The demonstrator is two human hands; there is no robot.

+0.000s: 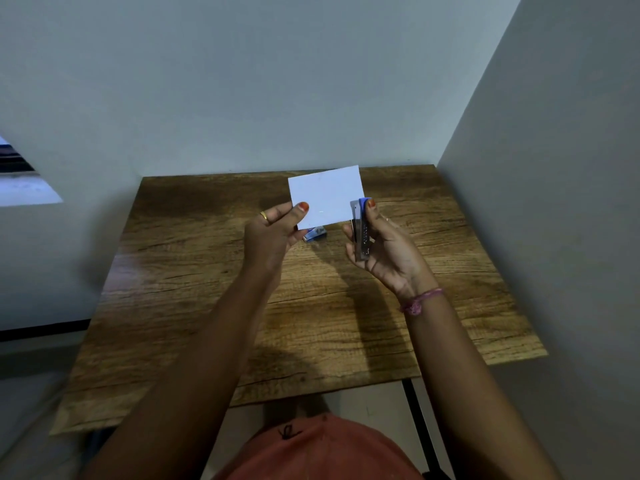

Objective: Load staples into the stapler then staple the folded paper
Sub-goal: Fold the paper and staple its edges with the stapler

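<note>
While my left hand [273, 233] pinches the folded paper [326, 199] by its lower left corner and holds it up above the counter [214, 306], my right hand [377, 244] is wrapped around the stapler [360, 230], thumb on its blue top, with the stapler's mouth set over the paper's lower right edge. I judge the loading finished and the stapling itself in hand: a faint short mark near the paper's lower middle may be a staple already in, though I cannot be sure. What comes next, as I read it, is a firm squeeze of thumb against fingers, keeping the paper's edge well inside the mouth and the sheet steady in my left hand so it doesn't slip out.

Counting: one folded paper, one stapler, and one small blue box [314, 233], likely the staples, lying on the counter just below the paper. Two hands, both occupied.
</note>
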